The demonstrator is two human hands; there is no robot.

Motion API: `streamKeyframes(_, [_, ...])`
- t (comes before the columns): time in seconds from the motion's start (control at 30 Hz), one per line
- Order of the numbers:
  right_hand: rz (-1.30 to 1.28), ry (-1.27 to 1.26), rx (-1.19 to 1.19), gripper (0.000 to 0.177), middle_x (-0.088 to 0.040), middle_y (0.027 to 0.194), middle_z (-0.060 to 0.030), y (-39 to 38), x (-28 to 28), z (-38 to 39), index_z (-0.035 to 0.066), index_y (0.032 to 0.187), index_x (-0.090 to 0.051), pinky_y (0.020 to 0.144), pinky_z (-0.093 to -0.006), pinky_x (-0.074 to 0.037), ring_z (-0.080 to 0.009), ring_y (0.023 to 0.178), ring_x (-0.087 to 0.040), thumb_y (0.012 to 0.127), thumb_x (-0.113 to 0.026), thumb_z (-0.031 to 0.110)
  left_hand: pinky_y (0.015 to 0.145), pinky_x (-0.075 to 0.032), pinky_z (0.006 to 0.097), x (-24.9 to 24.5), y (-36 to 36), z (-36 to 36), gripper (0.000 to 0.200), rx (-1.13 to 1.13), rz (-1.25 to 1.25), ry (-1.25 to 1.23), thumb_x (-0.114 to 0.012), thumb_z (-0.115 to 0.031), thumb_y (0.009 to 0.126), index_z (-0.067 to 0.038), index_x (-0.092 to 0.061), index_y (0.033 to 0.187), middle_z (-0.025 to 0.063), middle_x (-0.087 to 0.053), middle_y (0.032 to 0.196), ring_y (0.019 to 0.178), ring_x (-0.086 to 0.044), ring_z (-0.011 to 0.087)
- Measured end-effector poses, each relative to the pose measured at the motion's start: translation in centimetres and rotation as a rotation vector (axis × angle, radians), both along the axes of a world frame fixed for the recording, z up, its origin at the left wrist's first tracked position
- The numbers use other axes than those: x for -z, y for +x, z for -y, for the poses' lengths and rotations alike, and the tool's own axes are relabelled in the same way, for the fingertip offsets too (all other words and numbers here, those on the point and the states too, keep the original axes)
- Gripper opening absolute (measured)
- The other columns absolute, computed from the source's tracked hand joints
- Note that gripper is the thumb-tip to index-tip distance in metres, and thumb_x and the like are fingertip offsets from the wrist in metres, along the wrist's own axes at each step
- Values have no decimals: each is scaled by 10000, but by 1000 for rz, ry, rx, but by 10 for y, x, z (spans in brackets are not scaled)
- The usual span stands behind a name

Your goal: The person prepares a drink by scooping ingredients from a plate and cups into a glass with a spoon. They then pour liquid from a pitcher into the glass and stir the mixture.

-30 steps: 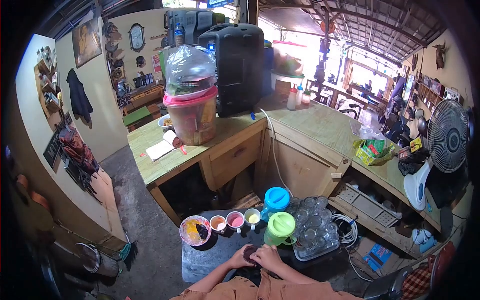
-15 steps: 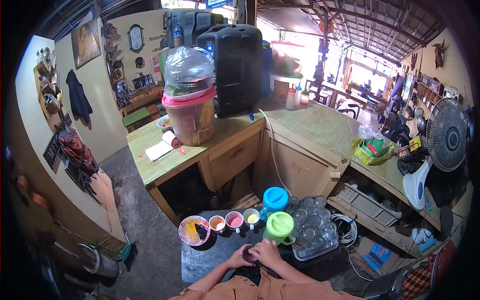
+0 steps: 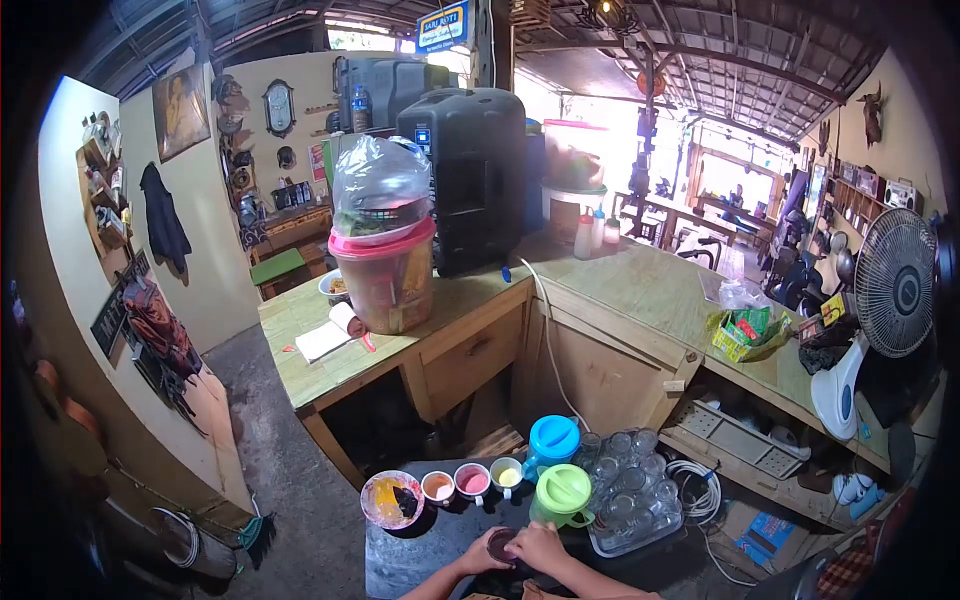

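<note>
Near the bottom centre, my left hand [image 3: 484, 553] is wrapped round a small dark cup [image 3: 502, 545]. My right hand [image 3: 537, 546] is closed at the cup's right rim; whatever its fingers hold is hidden. Just above are a green lidded pitcher [image 3: 562, 495] and a blue lidded pitcher [image 3: 552, 443]. Left of them stand three white cups, with yellow [image 3: 507, 473], pink [image 3: 472, 480] and orange-white contents [image 3: 437, 487]. A bowl [image 3: 392, 500] with orange and black contents is at the dark table's left end.
A tray of upturned glasses [image 3: 635, 500] lies right of the pitchers, beside a coiled white hose [image 3: 697, 490]. Behind, a wooden counter [image 3: 610, 290] bears a pink-lidded bucket [image 3: 385, 280], a black speaker [image 3: 465, 180] and a green basket [image 3: 745, 335]. A fan [image 3: 895, 285] stands far right.
The view has tilted upward, so the scene sits lower in the frame. Both hands remain at the dark cup, with my right fingers slightly shifted at its rim.
</note>
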State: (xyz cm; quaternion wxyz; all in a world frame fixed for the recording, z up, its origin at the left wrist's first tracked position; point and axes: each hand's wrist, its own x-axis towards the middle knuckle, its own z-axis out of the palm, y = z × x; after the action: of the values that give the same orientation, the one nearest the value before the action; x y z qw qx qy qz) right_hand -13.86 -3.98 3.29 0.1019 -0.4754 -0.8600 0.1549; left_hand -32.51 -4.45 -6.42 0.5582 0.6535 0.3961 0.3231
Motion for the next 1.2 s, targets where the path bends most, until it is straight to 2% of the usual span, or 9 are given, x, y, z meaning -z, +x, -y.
streamKeyframes(0.07, [100, -85, -43, 249, -709, 893, 22, 2, 3, -3, 188, 851, -767, 786, -444, -419, -226, 927, -597, 861, -629, 395, 1052, -412, 347, 1, 1, -3, 908, -10, 41, -26, -911, -168, 602, -27, -415, 1348, 103, -542, 1296, 1213, -521, 186])
streamKeyframes(0.17, [-155, -57, -40, 247, -711, 910, 15, 4, 0, -2, 186, 855, -771, 786, -426, -424, -232, 911, -596, 863, -635, 392, 1039, -421, 344, 6, 5, 2, 906, -39, 209, -119, -917, -158, 584, -35, -427, 1337, 95, -546, 1279, 1193, -531, 186])
streamKeyframes(0.27, [-222, -42, 17, 246, -712, 921, 18, 5, -11, -3, 191, 867, -773, 782, -430, -423, -232, 907, -594, 863, -639, 397, 1034, -423, 336, 0, 3, 0, 916, -36, 25, -27, -921, -157, 581, -42, -423, 1341, 93, -544, 1277, 1189, -532, 188])
streamKeyframes(0.43, [73, -173, -29, 273, -710, 897, 25, 4, -7, -3, 182, 856, -773, 808, -449, -425, -231, 935, -597, 833, -656, 427, 1049, -407, 359, 2, 4, 1, 894, -55, 100, -104, -913, -181, 589, -40, -437, 1333, 99, -533, 1289, 1209, -515, 197])
streamKeyframes(0.67, [-222, -116, 48, 283, -711, 887, -24, 5, -15, -14, 185, 852, -772, 803, -524, -434, -258, 946, -612, 838, -640, 435, 1064, -393, 356, 10, 6, 0, 926, -67, 52, -34, -914, -142, 583, -40, -403, 1349, 101, -525, 1297, 1221, -504, 196])
streamKeyframes(0.73, [70, -177, -57, 263, -714, 879, -40, 6, -17, -9, 152, 867, -768, 769, -456, -460, -275, 900, -622, 848, -648, 384, 1062, -394, 356, 16, 5, -1, 922, -55, 53, -46, -914, -137, 583, -38, -405, 1346, 105, -520, 1303, 1221, -503, 197])
streamKeyframes(0.93, [-139, -61, -7, 252, -704, 862, -1, 5, -16, -9, 166, 842, -767, 774, -445, -430, -251, 905, -593, 846, -635, 380, 1048, -409, 354, 10, 11, 4, 930, -82, 74, -75, -924, -158, 587, -32, -401, 1347, 107, -518, 1300, 1209, -512, 201])
streamKeyframes(1.13, [130, -33, -143, 205, -702, 861, 20, -5, 1, 2, 221, 856, -772, 770, -431, -416, -218, 893, -587, 835, -631, 368, 1032, -426, 347, 25, 10, 1, 923, -88, 52, 47, -909, -154, 603, -31, -385, 1354, 112, -548, 1276, 1195, -531, 206])
streamKeyframes(1.2, [-53, 16, -116, 197, -697, 863, 28, -6, -7, 2, 237, 853, -773, 766, -430, -407, -211, 887, -586, 828, -632, 372, 1034, -425, 349, 17, 11, 6, 925, -121, 89, -20, -912, -182, 604, -40, -390, 1355, 115, -552, 1272, 1193, -534, 212])
